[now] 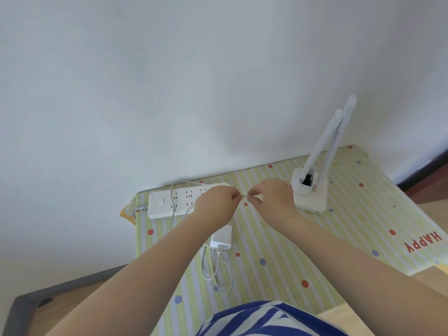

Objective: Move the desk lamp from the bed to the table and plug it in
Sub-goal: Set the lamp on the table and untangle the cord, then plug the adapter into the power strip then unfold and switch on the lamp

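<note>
Both forearms extended; left hand [218, 202], right hand [274, 197] fingers pinching thin cable [244, 195].

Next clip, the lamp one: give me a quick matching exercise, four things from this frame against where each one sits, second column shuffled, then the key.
Things:
1. desk lamp
2. power strip
3. white adapter
4. thin cord

Places:
A. pinched between the left hand and the right hand
B. by the wall, left part of the table
C. standing on the striped cloth, right of the hands
D. under the left forearm, a cable plugged into its near end

Pairs: 1-C, 2-B, 3-D, 4-A
</note>
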